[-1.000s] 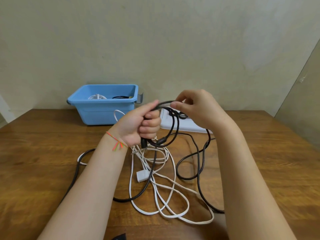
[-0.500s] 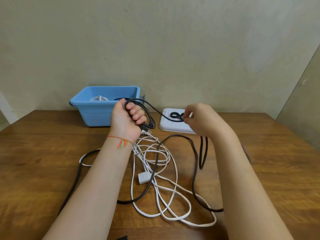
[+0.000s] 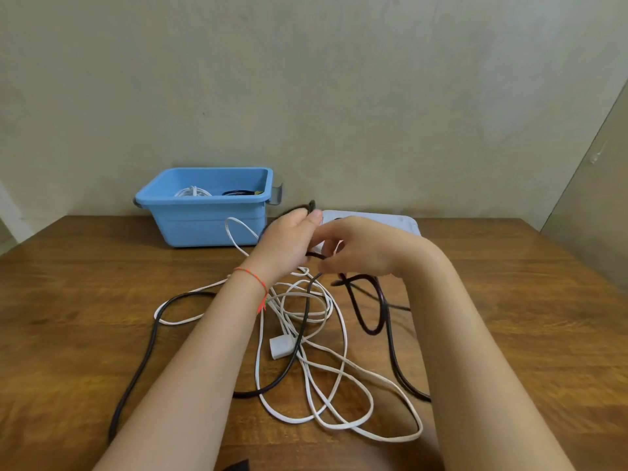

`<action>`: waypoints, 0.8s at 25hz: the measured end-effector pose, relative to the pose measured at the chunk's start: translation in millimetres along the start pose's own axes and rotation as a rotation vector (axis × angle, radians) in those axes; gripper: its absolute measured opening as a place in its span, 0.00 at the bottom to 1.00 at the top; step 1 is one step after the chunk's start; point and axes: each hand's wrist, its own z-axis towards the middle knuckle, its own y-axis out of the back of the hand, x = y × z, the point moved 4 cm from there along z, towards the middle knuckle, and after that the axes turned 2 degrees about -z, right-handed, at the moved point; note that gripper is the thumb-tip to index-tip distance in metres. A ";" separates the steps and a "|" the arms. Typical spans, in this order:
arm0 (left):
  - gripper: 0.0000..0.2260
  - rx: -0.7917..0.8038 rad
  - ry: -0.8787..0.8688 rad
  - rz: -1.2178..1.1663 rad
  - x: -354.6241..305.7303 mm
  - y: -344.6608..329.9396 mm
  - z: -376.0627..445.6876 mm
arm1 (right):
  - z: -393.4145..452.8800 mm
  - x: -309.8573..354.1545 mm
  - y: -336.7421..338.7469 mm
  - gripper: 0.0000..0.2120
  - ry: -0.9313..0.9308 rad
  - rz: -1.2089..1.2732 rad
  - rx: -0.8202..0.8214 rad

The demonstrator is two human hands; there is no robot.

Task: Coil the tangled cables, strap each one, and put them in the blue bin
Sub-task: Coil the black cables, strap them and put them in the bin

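Just in front of the blue bin (image 3: 207, 222), the left hand (image 3: 289, 244) grips a black cable (image 3: 307, 307), a loop poking above its thumb. Touching it, the right hand (image 3: 360, 249) pinches the same cable, which trails down among white cable (image 3: 343, 338) loops.

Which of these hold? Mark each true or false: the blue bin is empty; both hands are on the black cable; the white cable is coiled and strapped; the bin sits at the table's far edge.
1. The blue bin is empty. False: a white coil and a black coil already lie inside.
2. The left hand and right hand both hold the black cable. True.
3. The white cable is coiled and strapped. False: it sprawls loose on the table.
4. The bin sits at the table's far edge. True.
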 end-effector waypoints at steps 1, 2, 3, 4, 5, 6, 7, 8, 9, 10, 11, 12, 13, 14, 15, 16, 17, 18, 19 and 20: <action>0.17 0.036 0.041 0.021 0.1 0.0 -1.3 | -0.8 -0.7 -1.2 0.17 -0.013 -0.043 0.040; 0.17 0.065 0.067 0.062 0.2 0.7 -2.4 | -1.3 -1.1 -3.7 0.20 -0.027 -0.065 0.086; 0.18 0.084 0.073 0.125 0.9 2.4 -2.7 | -1.6 -1.8 -6.1 0.21 -0.056 -0.075 0.120; 0.20 0.096 0.064 0.209 2.3 5.7 -1.9 | -1.4 -4.8 -7.6 0.21 -0.108 -0.091 0.126; 0.21 0.115 0.054 0.291 4.5 8.6 -1.3 | -1.6 -8.3 -7.0 0.19 -0.170 -0.132 0.113; 0.21 0.152 0.049 0.348 6.9 10.7 -1.7 | -1.1 -12.5 -4.2 0.15 -0.234 -0.201 0.095; 0.21 0.206 0.049 0.381 9.6 11.8 -2.7 | -1.9 -17.5 -0.3 0.12 -0.307 -0.273 0.083; 0.21 0.259 0.045 0.407 11.5 11.7 -3.0 | -2.3 -22.8 4.7 0.11 -0.389 -0.329 0.052; 0.21 0.289 0.037 0.433 12.3 11.6 -2.9 | -3.0 -28.0 10.7 0.12 -0.463 -0.358 -0.017; 0.21 0.293 0.031 0.453 12.9 12.1 -2.5 | -3.5 -32.6 17.1 0.14 -0.505 -0.351 -0.127; 0.21 0.296 0.033 0.453 12.6 12.4 -3.1 | -3.3 -36.2 21.6 0.16 -0.517 -0.328 -0.262; 0.22 0.322 0.055 0.411 13.1 12.2 -4.4 | -3.1 -38.1 25.0 0.17 -0.504 -0.318 -0.389; 0.22 0.385 0.087 0.316 13.5 10.7 -7.0 | -2.0 -38.3 27.0 0.17 -0.479 -0.327 -0.479; 0.21 0.467 0.122 0.194 12.6 8.7 -10.7 | -0.4 -38.9 27.6 0.18 -0.457 -0.321 -0.543; 0.21 0.544 0.143 0.085 11.5 7.0 -14.1 | 0.4 -37.9 27.8 0.19 -0.445 -0.282 -0.602; 0.20 0.590 0.147 0.019 10.5 7.6 -16.8 | 1.2 -38.7 29.6 0.19 -0.439 -0.185 -0.682; 0.20 0.604 0.144 -0.001 11.1 9.2 -17.6 | -0.2 -41.0 33.4 0.18 -0.422 -0.009 -0.782; 0.20 0.599 0.148 0.014 12.2 10.5 -17.6 | -2.9 -43.5 38.1 0.17 -0.394 0.204 -0.889; 0.21 0.585 0.163 0.041 14.3 11.6 -16.4 | -7.1 -47.9 41.8 0.16 -0.380 0.369 -0.988; 0.21 0.566 0.187 0.060 16.8 12.4 -14.8 | -12.4 -52.0 44.0 0.15 -0.400 0.412 -1.058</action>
